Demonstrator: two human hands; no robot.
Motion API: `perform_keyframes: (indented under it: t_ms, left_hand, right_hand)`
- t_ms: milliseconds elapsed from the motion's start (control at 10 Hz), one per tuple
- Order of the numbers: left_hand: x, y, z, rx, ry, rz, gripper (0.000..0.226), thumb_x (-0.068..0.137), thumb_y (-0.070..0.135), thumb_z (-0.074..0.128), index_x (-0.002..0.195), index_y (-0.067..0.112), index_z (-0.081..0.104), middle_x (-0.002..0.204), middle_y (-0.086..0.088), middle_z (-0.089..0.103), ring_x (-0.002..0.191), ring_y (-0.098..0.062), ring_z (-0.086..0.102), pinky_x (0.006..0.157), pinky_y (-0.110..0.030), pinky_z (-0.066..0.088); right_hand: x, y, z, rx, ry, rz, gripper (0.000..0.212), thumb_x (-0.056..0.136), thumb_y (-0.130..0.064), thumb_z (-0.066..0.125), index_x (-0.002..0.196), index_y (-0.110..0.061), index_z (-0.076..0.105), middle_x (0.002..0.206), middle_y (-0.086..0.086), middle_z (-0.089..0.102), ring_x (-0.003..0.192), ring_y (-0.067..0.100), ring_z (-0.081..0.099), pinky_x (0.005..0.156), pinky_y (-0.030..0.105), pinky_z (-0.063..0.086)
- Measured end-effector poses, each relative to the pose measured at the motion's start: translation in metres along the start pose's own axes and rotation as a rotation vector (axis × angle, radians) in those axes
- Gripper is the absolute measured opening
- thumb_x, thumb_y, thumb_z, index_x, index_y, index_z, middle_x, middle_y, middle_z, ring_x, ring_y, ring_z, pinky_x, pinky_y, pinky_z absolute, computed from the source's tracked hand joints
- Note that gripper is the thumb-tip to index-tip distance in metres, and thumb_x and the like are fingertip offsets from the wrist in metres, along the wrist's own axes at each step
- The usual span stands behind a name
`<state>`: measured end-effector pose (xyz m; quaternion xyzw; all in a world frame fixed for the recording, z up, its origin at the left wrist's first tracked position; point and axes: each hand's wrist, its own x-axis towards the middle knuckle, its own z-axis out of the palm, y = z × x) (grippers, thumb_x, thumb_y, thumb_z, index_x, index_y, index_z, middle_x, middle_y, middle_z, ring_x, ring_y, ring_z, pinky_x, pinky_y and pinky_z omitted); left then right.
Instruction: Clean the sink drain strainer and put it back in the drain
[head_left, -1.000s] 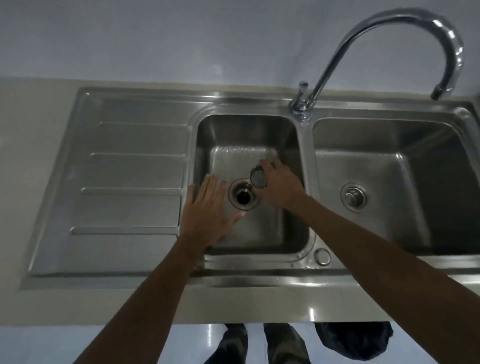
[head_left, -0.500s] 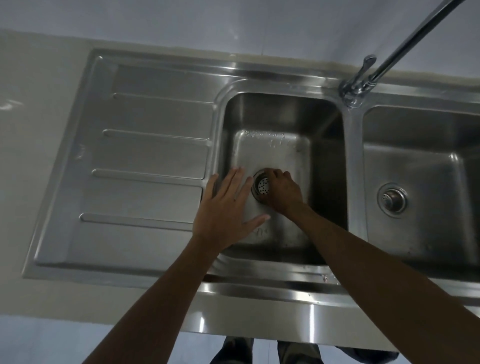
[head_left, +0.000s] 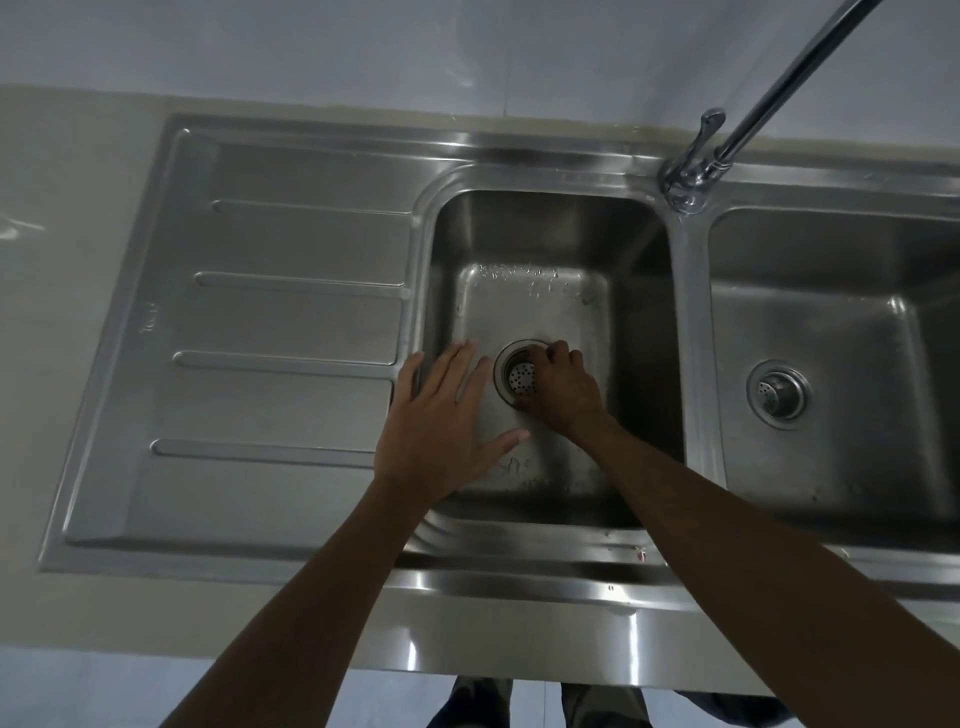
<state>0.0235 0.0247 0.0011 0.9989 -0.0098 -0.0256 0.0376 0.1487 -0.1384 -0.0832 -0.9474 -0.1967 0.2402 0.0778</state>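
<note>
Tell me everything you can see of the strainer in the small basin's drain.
The strainer is small, round, shiny metal, and its visible face is dotted with holes. It sits down inside the chrome drain ring in the floor of the small basin. The right hand curls its fingers over its right side, hiding that part; nothing else touches it.

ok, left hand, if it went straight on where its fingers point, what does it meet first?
Probably the left basin's back wall. The left hand points away and slightly right, passing just left of the strainer. Its height above the basin floor is unclear.
</note>
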Motion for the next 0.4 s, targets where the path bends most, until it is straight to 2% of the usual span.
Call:
perform_keyframes:
  t_ms: [200,300,400]
  left_hand:
    - [0.002,-0.003,-0.004,0.018,-0.044,-0.020,0.094,0.092,0.085,0.020,0.152,0.015,0.041,0.162,-0.010,0.038,0.152,-0.024,0.029,0.123,-0.055,0.017]
    - [-0.003,0.000,-0.010,0.096,-0.135,0.000,0.090,0.095,0.080,0.018,0.154,0.015,0.039,0.162,-0.011,0.036,0.152,-0.025,0.028,0.124,-0.055,0.013]
    - [-0.010,0.010,-0.018,0.116,-0.172,-0.045,0.085,0.097,0.074,0.024,0.155,0.014,0.035,0.162,-0.012,0.035,0.152,-0.027,0.027,0.125,-0.054,0.011]
  right_hand:
    - [-0.026,-0.002,-0.023,0.018,-0.022,0.008,0.074,0.085,-0.045,0.071,0.144,-0.017,0.037,0.134,0.018,0.046,0.118,0.037,0.049,0.091,0.046,0.048]
    - [-0.054,0.001,-0.040,0.002,-0.025,-0.027,0.070,0.088,-0.040,0.068,0.146,-0.017,0.035,0.133,0.017,0.048,0.118,0.037,0.049,0.092,0.046,0.048]
    - [-0.081,0.001,-0.060,-0.033,0.019,-0.086,0.062,0.089,-0.040,0.066,0.141,-0.018,0.040,0.129,0.013,0.053,0.118,0.036,0.052,0.093,0.047,0.051]
